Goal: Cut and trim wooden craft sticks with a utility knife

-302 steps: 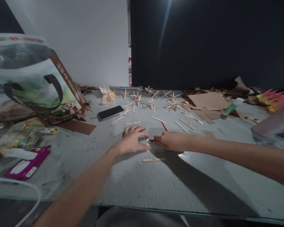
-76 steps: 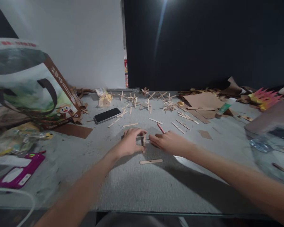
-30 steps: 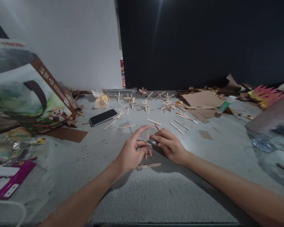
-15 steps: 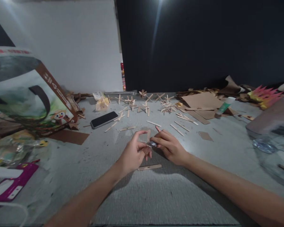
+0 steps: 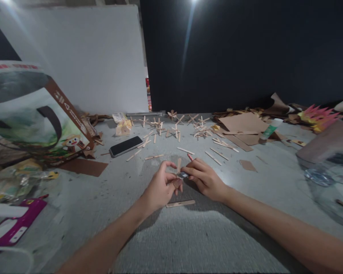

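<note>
At the middle of the grey table, my left hand (image 5: 161, 184) pinches a wooden stick (image 5: 179, 164) that stands up from its fingertips. My right hand (image 5: 204, 178) is closed round a small tool with a grey metal end (image 5: 184, 174), which touches the stick near my left fingertips. A red tip shows above the right fingers. Just below my hands a single flat stick (image 5: 180, 204) lies on the table. Several loose sticks (image 5: 154, 156) and crossed stick pieces (image 5: 176, 130) are spread beyond my hands.
A black phone (image 5: 126, 145) lies at the left, beside a large printed bag (image 5: 40, 118). A magenta object (image 5: 20, 222) is at the lower left. Cardboard pieces (image 5: 242, 123) and a glue stick (image 5: 271, 128) are at the back right; a clear container (image 5: 331, 198) stands right.
The camera view has shifted slightly. Both hands stay together around the stick, with the metal end at a slightly different angle.
</note>
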Demonstrator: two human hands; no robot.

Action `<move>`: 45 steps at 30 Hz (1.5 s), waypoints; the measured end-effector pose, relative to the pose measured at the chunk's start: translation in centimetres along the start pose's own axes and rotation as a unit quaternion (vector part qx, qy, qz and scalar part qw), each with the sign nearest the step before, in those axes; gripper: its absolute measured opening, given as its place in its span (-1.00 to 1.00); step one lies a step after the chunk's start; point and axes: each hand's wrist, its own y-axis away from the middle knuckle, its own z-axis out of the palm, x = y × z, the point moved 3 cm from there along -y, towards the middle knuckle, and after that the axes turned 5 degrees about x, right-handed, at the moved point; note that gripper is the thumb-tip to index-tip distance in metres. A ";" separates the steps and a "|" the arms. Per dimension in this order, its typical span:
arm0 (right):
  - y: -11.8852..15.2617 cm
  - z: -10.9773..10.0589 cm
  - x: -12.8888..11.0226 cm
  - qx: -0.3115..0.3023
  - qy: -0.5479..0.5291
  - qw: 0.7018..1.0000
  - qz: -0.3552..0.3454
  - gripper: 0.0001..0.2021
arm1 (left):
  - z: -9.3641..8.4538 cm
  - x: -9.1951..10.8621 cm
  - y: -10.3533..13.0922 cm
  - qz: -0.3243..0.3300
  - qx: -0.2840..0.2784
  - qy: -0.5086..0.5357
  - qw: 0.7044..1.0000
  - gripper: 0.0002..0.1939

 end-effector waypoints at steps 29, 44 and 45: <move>0.0 0.0 0.3 0.016 -0.002 1.000 0.009 -0.64 | 0.0 0.2 -0.5 0.025 -0.027 0.004 0.999 -0.52; 0.1 0.3 0.5 0.013 0.011 1.000 0.010 -0.66 | 0.0 -0.2 -0.6 0.016 -0.037 0.019 0.999 -0.56; 0.1 0.3 0.5 0.011 0.014 1.000 0.011 -0.66 | 0.1 -0.2 -0.6 0.015 -0.037 0.021 0.999 -0.57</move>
